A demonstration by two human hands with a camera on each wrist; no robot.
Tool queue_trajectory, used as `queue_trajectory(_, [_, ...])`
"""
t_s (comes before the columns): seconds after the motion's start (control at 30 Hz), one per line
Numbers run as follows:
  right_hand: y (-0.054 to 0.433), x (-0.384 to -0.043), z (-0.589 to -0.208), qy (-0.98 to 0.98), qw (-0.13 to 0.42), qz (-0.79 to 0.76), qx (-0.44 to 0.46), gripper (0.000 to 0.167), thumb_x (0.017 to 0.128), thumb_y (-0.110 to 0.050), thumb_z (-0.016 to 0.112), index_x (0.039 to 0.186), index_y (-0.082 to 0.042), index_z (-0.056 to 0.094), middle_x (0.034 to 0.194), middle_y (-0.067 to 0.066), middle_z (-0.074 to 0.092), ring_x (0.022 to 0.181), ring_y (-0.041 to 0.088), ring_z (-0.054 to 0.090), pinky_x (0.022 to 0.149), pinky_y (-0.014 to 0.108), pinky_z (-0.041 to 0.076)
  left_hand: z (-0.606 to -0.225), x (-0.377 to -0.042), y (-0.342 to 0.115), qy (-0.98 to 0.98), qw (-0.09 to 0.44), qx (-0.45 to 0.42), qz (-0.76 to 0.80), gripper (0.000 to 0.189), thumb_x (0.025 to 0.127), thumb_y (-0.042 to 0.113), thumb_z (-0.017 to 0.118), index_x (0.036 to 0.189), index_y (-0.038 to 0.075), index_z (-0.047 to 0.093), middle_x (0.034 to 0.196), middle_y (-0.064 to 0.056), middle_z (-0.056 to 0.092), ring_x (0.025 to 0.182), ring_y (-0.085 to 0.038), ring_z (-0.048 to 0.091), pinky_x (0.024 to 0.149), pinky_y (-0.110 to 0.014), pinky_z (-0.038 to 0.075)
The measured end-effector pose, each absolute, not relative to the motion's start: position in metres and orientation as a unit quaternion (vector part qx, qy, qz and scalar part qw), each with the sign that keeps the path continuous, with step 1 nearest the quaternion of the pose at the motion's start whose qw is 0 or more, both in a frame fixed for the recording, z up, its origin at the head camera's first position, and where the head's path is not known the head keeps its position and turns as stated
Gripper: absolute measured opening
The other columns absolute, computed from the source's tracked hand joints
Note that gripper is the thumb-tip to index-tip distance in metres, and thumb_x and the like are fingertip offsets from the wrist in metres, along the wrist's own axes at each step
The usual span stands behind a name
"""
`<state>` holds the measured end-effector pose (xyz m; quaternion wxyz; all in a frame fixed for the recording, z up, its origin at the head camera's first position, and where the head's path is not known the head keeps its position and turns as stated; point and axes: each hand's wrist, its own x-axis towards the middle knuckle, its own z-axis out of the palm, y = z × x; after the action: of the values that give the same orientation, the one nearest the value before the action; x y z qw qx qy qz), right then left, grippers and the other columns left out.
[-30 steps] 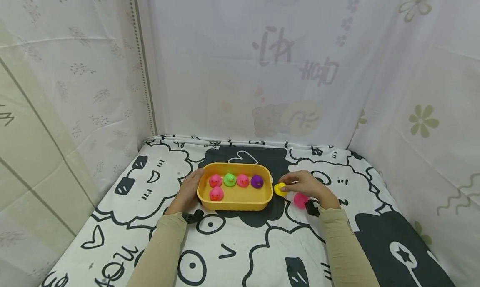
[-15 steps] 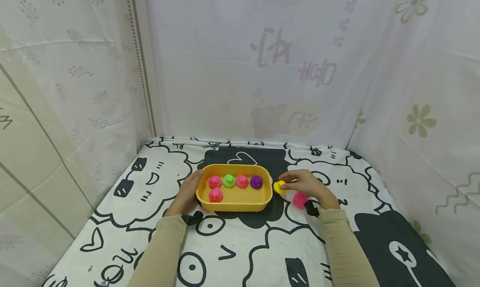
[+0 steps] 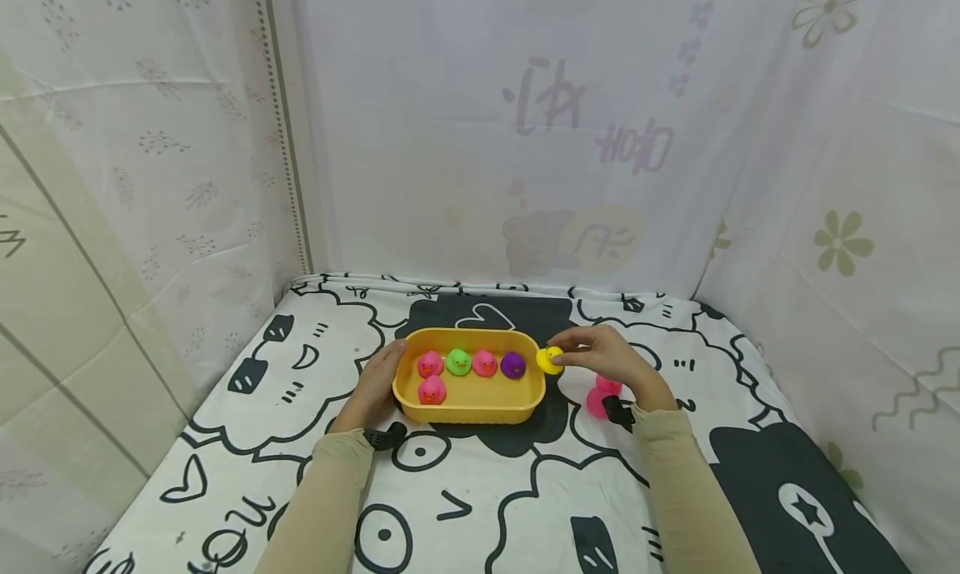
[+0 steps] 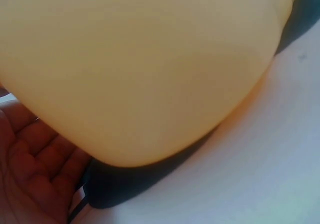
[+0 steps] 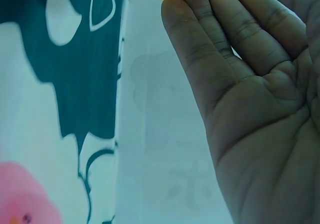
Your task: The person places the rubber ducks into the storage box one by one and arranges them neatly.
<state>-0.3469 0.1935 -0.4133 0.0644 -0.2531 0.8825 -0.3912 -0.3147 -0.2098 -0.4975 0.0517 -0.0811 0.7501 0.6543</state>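
A yellow plastic tray (image 3: pixel 468 413) holds several rubber ducks: three pink, a green one (image 3: pixel 458 361) and a purple one (image 3: pixel 513 364). My left hand (image 3: pixel 375 384) grips its left end, fingers against the outer wall; the left wrist view shows the tray wall (image 4: pixel 150 74) large, with part of that hand (image 4: pixel 40 159) beside it. Between thumb and fingertips my right hand (image 3: pixel 600 355) pinches a yellow rubber duck (image 3: pixel 549 360) at the tray's right rim. In the right wrist view only a sliver of yellow shows above the fingertips of this hand (image 5: pixel 245 84).
Two pink rubber ducks (image 3: pixel 597 401) sit on the cloth below my right wrist, partly covered by the black wrist strap (image 3: pixel 618 413). A black-and-white patterned cloth (image 3: pixel 450 507) covers the table. Pale printed curtains (image 3: pixel 435 141) hang behind and at both sides.
My right hand has lifted the yellow duck and moved it left and up to the tray's right rim, uncovering a second pink duck. The left hand stays on the tray.
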Motion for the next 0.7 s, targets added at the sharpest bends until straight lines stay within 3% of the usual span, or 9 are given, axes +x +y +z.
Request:
queue_trajectory(0.27, [0.162, -0.356, -0.401, 0.87, 0.105, -0.383, -0.293, 0.035, 0.087, -0.038, 0.08, 0.116, -0.019, 0.074, 0.109, -0.006, 0.073, 0.101, 0.018, 0.068, 0.091, 0.038, 0.058, -0.499, -0.315, -0.209, 0.749, 0.051, -0.077, 0.656, 0.076, 0.102, 0.06, 0.039, 0.16, 0.012, 0.026, 0.165, -0.011, 0.025, 0.149, -0.031, 0.028, 0.12, -0.047, 0.027])
queue_trajectory(0.7, [0.113, -0.362, -0.397, 0.861, 0.115, -0.338, -0.362, 0.037, 0.089, -0.035, 0.078, 0.117, -0.013, 0.075, 0.11, -0.008, 0.073, 0.105, 0.014, 0.068, 0.094, 0.035, 0.057, -0.5, -0.315, -0.209, 0.752, 0.049, -0.078, 0.653, 0.081, 0.1, 0.066, 0.039, 0.16, 0.013, 0.026, 0.165, -0.01, 0.025, 0.15, -0.03, 0.027, 0.12, -0.047, 0.027])
